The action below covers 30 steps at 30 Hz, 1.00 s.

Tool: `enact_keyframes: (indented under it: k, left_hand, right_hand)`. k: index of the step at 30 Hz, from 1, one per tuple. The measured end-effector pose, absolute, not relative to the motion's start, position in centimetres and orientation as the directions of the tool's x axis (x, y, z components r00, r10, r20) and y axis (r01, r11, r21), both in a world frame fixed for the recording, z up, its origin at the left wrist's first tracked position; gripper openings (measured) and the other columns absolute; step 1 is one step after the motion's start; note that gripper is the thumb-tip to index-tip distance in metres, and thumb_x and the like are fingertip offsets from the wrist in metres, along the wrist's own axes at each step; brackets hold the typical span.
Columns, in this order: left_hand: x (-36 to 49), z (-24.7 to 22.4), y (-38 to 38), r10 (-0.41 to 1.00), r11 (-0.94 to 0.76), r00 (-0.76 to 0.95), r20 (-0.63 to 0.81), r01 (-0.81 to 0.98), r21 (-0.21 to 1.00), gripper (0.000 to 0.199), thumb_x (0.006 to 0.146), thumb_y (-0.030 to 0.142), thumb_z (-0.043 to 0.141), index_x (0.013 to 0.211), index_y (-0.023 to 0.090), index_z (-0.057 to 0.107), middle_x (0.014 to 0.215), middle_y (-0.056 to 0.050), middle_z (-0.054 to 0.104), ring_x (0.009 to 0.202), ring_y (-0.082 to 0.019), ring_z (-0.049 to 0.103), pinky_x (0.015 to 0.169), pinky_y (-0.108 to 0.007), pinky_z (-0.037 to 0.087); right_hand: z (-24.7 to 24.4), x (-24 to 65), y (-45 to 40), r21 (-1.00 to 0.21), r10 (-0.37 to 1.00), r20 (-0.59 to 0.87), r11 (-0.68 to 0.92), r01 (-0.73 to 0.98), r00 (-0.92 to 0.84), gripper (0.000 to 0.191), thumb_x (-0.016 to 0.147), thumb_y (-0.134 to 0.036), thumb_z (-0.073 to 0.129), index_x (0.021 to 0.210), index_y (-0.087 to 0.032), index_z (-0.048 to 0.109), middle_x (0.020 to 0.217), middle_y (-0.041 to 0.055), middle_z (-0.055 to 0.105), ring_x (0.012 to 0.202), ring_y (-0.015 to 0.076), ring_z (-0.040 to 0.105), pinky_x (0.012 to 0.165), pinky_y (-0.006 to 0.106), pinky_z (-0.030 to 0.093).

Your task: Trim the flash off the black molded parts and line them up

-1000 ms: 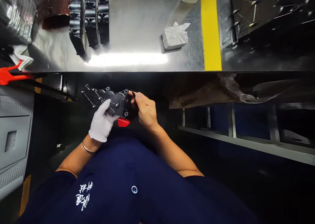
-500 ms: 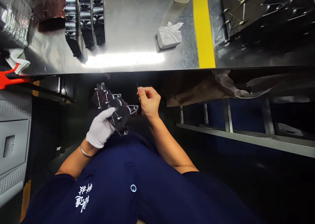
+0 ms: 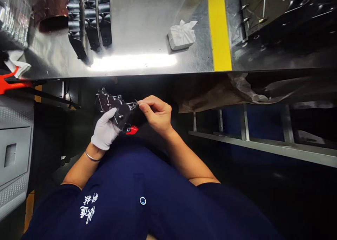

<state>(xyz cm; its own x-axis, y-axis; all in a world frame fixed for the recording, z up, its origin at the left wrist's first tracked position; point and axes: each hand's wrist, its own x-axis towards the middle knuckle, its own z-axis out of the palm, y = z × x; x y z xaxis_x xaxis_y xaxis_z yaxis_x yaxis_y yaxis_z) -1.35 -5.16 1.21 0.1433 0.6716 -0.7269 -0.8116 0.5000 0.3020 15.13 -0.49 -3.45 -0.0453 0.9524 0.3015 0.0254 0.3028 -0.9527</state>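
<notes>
My left hand [image 3: 105, 130], in a white glove, is closed around the edge of a dark cast metal part [image 3: 123, 110] with ribs and small round bosses. The part is held in front of my body, below the bench edge. Bare, my right hand [image 3: 157, 114] pinches a thin dark pointed strip [image 3: 137, 102] between thumb and fingertips. The strip's tip is at the ring-shaped lug on the part's right end; whether it touches cannot be told. Just under the part's lower corner shows a red object [image 3: 132, 130], mostly hidden.
On the metal bench [image 3: 139, 25] stand several black ribbed parts [image 3: 91, 22], a white tissue pack [image 3: 181, 35] and more dark castings [image 3: 265, 15] beyond a yellow stripe [image 3: 219, 29]. A red handle [image 3: 13, 83] juts out left, above a grey cabinet [image 3: 14, 152]. A metal frame [image 3: 263, 147] is right.
My right hand has brought the thin strip left and down to the part's lug. The part has shifted slightly left and up with my left hand. The red object has come into sight beneath it.
</notes>
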Motion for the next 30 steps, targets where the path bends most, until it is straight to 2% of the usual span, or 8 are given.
enact_keyframes:
  k: [3, 5, 9, 12, 14, 18, 25, 30]
  left_hand:
    - [-2.2, 1.1, -5.8, 0.721, 0.585, 0.2, -0.664, -0.688, 0.429, 0.019, 0.073, 0.013, 0.069, 0.091, 0.013, 0.074, 0.09, -0.007, 0.078, 0.097, -0.027, 0.073, 0.097, -0.041, 0.056]
    - [-2.8, 1.2, -6.0, 0.812, 0.529, 0.179, -0.556, -0.631, 0.568, 0.029, 0.062, 0.012, 0.078, 0.091, 0.015, 0.074, 0.093, -0.007, 0.078, 0.096, -0.029, 0.073, 0.095, -0.041, 0.057]
    - [-3.8, 1.7, -5.7, 0.903, 0.418, 0.183, -0.388, -0.577, 0.701, 0.055, 0.062, 0.013, 0.079, 0.115, 0.02, 0.07, 0.114, -0.007, 0.074, 0.107, -0.028, 0.07, 0.094, -0.036, 0.057]
    - [-3.9, 1.6, -5.6, 0.89, 0.454, 0.253, -0.379, -0.543, 0.706, 0.055, 0.064, 0.014, 0.079, 0.118, 0.02, 0.069, 0.115, -0.007, 0.073, 0.106, -0.028, 0.07, 0.091, -0.036, 0.058]
    - [-3.7, 1.3, -5.7, 0.877, 0.479, 0.26, -0.404, -0.535, 0.696, 0.051, 0.062, 0.016, 0.081, 0.113, 0.018, 0.072, 0.11, -0.008, 0.075, 0.103, -0.029, 0.071, 0.089, -0.037, 0.058]
    - [-3.2, 0.3, -6.1, 0.846, 0.517, 0.219, -0.486, -0.561, 0.647, 0.044, 0.061, 0.02, 0.083, 0.104, 0.016, 0.074, 0.101, -0.007, 0.076, 0.095, -0.027, 0.073, 0.086, -0.036, 0.058]
    - [-2.7, -1.0, -6.5, 0.807, 0.528, 0.159, -0.569, -0.628, 0.572, 0.04, 0.065, 0.022, 0.081, 0.104, 0.015, 0.073, 0.094, -0.006, 0.077, 0.085, -0.023, 0.073, 0.082, -0.034, 0.057]
    - [-2.3, -1.2, -6.6, 0.791, 0.514, 0.141, -0.596, -0.681, 0.521, 0.034, 0.067, 0.019, 0.078, 0.1, 0.014, 0.074, 0.091, -0.004, 0.077, 0.079, -0.019, 0.072, 0.08, -0.031, 0.058]
  right_hand:
    - [-3.2, 15.8, -0.5, -0.976, 0.97, 0.202, 0.211, 0.056, -0.138, 0.034, 0.087, -0.046, 0.065, 0.068, -0.018, 0.066, 0.062, -0.0001, 0.065, 0.053, 0.009, 0.057, 0.052, 0.022, 0.045]
    - [-2.6, 16.6, -0.8, -0.973, 0.94, 0.182, 0.215, 0.087, -0.289, 0.039, 0.094, -0.045, 0.053, 0.069, -0.018, 0.064, 0.055, -0.0015, 0.061, 0.045, 0.0068, 0.052, 0.046, 0.021, 0.04]
    - [-1.0, 17.8, -0.9, -0.858, 0.72, 0.383, 0.51, 0.067, -0.579, 0.05, 0.097, -0.055, 0.041, 0.073, -0.017, 0.063, 0.056, 0.0001, 0.059, 0.047, 0.0077, 0.051, 0.048, 0.022, 0.038]
    - [-0.3, 18.0, -0.7, -0.75, 0.546, 0.489, 0.662, -0.008, -0.681, 0.053, 0.086, -0.067, 0.053, 0.072, -0.016, 0.06, 0.055, -0.0008, 0.054, 0.048, 0.0084, 0.046, 0.048, 0.023, 0.034]
    - [-0.1, 17.9, -0.5, -0.722, 0.516, 0.516, 0.692, -0.022, -0.683, 0.051, 0.083, -0.064, 0.06, 0.064, -0.017, 0.056, 0.051, -0.0027, 0.048, 0.047, 0.0076, 0.041, 0.047, 0.024, 0.03]
    - [-0.3, 17.8, -0.4, -0.696, 0.543, 0.566, 0.718, -0.007, -0.62, 0.047, 0.084, -0.054, 0.064, 0.058, -0.018, 0.051, 0.05, -0.0028, 0.048, 0.046, 0.0072, 0.041, 0.047, 0.023, 0.029]
    - [-1.0, 17.5, -0.4, -0.575, 0.564, 0.635, 0.802, 0.165, -0.528, 0.048, 0.088, -0.058, 0.056, 0.061, -0.018, 0.051, 0.052, -0.0016, 0.051, 0.049, 0.0089, 0.044, 0.049, 0.024, 0.033]
    - [-1.1, 17.3, -0.3, -0.551, 0.603, 0.645, 0.793, 0.261, -0.471, 0.048, 0.089, -0.059, 0.053, 0.064, -0.018, 0.053, 0.055, -0.0009, 0.051, 0.051, 0.0092, 0.044, 0.05, 0.024, 0.033]
